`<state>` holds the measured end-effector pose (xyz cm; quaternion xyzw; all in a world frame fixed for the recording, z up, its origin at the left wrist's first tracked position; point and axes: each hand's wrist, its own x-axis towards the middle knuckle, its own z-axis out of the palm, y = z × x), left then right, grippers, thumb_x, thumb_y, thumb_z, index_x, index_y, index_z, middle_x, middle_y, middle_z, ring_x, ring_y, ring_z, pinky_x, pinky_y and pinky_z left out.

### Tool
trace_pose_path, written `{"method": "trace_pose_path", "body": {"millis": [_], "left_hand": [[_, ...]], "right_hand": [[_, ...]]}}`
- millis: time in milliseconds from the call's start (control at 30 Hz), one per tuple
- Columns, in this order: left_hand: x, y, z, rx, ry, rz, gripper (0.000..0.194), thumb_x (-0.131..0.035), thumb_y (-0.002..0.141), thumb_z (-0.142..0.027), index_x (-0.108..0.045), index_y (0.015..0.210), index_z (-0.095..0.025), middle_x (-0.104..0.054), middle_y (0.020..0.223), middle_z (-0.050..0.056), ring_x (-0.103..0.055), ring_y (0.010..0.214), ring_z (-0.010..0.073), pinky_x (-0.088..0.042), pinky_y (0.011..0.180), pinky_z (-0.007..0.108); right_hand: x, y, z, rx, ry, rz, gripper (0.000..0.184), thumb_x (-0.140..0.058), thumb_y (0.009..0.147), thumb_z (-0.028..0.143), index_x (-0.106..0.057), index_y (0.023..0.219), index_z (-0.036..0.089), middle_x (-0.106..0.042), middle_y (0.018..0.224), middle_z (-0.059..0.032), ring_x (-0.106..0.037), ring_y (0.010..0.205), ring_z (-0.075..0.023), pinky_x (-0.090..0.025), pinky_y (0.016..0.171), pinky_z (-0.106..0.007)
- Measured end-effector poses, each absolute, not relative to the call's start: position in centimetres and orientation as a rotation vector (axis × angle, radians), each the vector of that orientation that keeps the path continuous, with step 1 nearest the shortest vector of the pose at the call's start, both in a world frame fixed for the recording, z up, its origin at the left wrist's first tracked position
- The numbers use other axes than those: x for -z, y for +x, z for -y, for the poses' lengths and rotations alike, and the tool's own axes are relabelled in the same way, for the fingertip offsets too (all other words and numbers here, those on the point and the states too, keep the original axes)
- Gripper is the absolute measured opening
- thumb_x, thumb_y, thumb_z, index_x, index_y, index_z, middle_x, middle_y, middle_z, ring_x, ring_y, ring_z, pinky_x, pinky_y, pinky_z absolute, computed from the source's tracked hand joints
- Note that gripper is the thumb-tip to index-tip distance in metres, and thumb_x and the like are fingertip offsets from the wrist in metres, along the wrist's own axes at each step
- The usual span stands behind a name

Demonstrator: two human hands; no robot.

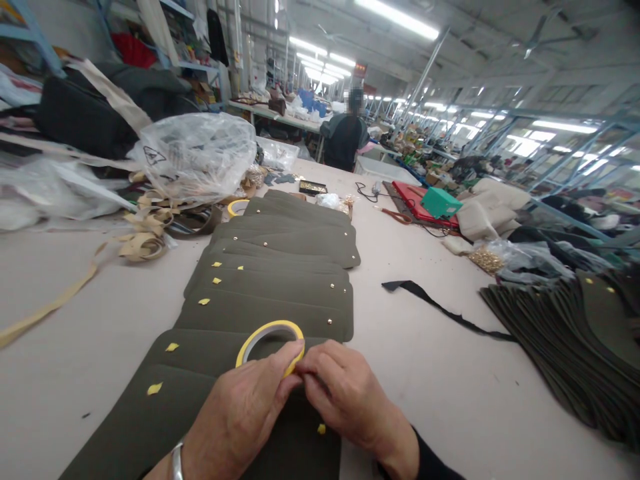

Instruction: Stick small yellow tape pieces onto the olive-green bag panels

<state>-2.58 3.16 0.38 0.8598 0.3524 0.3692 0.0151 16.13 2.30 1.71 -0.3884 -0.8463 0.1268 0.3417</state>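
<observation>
My left hand [245, 407] grips a roll of yellow tape [271, 327], its ring standing tilted above the dark olive panels. Thumb and fingers of my right hand [345, 393] are pinched together at the roll's right edge, where the tape end would be; the tape between the fingertips is hidden. Beneath both hands lie overlapping dark olive panels [270, 283] in a long fanned row. Small yellow tape pieces [172, 347] stick to their left side, and small metal studs [330, 322] show along the right.
A thick fanned stack of dark panels [545, 347] lies at the right, with a black strip [445, 310] beside it. Plastic bags [195, 157] and tan strips [143, 243] crowd the left. A green box [441, 202] sits farther back, and a person [345, 137] stands beyond the table.
</observation>
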Motion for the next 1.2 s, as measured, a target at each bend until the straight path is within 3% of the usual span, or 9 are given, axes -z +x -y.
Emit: {"method": "trace_pose_path", "body": {"millis": [100,267,467,533,667,800,967,1133,1200], "left_hand": [[-0.8,-2.4,-2.9,-1.094,2.626,-1.029,0.022,-0.035,0.100,-0.022,-0.054,0.110,-0.018,-0.072,0.088,0.002,-0.070,0.078,0.0117,-0.055,0.072,0.020],[-1.0,-2.0,-3.1,-0.931,2.591,-1.082,0.026,-0.031,0.098,-0.018,-0.056,0.089,-0.021,-0.064,0.074,-0.001,-0.064,0.064,0.0119,-0.053,0.061,0.020],[-1.0,-0.8,-3.7,-1.058,2.615,-1.057,0.024,-0.037,0.096,-0.016,-0.058,0.085,-0.019,-0.058,0.070,0.000,-0.058,0.061,0.0104,-0.046,0.058,0.019],[-0.7,-0.5,-4.1,-1.051,2.639,-1.092,0.021,-0.039,0.095,-0.015,-0.058,0.088,-0.019,-0.058,0.072,0.000,-0.058,0.064,0.0117,-0.047,0.062,0.021],[0.6,-0.4,-5.1,-0.749,2.704,-1.271,0.016,-0.046,0.090,-0.010,-0.058,0.090,-0.020,-0.061,0.081,0.002,-0.058,0.072,0.0174,-0.049,0.065,0.029],[1.5,-0.5,-5.6,-0.450,2.717,-1.331,0.018,-0.051,0.086,-0.005,-0.059,0.093,-0.020,-0.063,0.088,0.003,-0.058,0.079,0.0213,-0.051,0.069,0.034],[1.4,-0.5,-5.4,-0.368,2.672,-1.308,0.017,-0.052,0.087,-0.007,-0.060,0.096,-0.020,-0.062,0.090,0.004,-0.058,0.081,0.0227,-0.052,0.071,0.038],[1.3,-0.5,-5.4,-0.337,2.609,-1.315,0.016,-0.053,0.087,-0.008,-0.060,0.093,-0.021,-0.062,0.090,0.003,-0.059,0.082,0.0233,-0.053,0.072,0.039],[1.2,-0.5,-5.4,-0.326,2.594,-1.321,0.016,-0.053,0.087,-0.008,-0.060,0.093,-0.021,-0.063,0.091,0.003,-0.059,0.082,0.0232,-0.053,0.072,0.039]], "right_hand": [[-1.0,16.2,-2.1,-0.183,-0.986,2.178,0.014,-0.050,0.085,0.007,-0.060,0.087,0.016,-0.066,0.077,-0.0053,-0.059,0.071,-0.0158,-0.048,0.064,-0.026],[-0.6,15.6,-1.8,-0.184,-1.073,2.044,0.017,-0.050,0.078,0.004,-0.063,0.080,0.016,-0.065,0.068,-0.0043,-0.060,0.063,-0.0151,-0.048,0.059,-0.026],[-1.1,16.1,-3.1,-1.170,-1.500,1.295,0.010,-0.059,0.074,0.021,-0.062,0.067,0.015,-0.061,0.049,0.0013,-0.057,0.042,-0.0115,-0.045,0.042,-0.020],[-0.9,17.5,-4.3,-1.278,-1.516,1.177,0.015,-0.064,0.073,0.029,-0.063,0.070,0.014,-0.062,0.050,0.0008,-0.059,0.043,-0.0120,-0.049,0.044,-0.021],[0.0,20.2,-6.3,-1.098,-1.610,1.281,0.025,-0.065,0.077,0.036,-0.070,0.079,0.012,-0.066,0.061,-0.0029,-0.063,0.053,-0.0138,-0.054,0.052,-0.024],[0.1,20.8,-7.3,-0.900,-1.702,1.566,0.020,-0.059,0.083,0.030,-0.072,0.079,0.015,-0.067,0.061,-0.0020,-0.063,0.053,-0.0138,-0.051,0.052,-0.023],[-0.5,19.9,-8.1,-0.569,-1.689,1.942,0.017,-0.056,0.081,0.014,-0.070,0.072,0.018,-0.070,0.067,-0.0013,-0.063,0.060,-0.0139,-0.046,0.058,-0.023],[-0.4,19.3,-8.4,-0.437,-1.756,2.128,0.016,-0.056,0.083,0.011,-0.068,0.074,0.017,-0.071,0.073,-0.0036,-0.065,0.066,-0.0164,-0.046,0.064,-0.026],[-0.4,19.3,-8.3,-0.414,-1.804,2.142,0.012,-0.056,0.084,0.012,-0.067,0.086,0.017,-0.070,0.072,-0.0028,-0.065,0.065,-0.0172,-0.046,0.064,-0.027]]}}
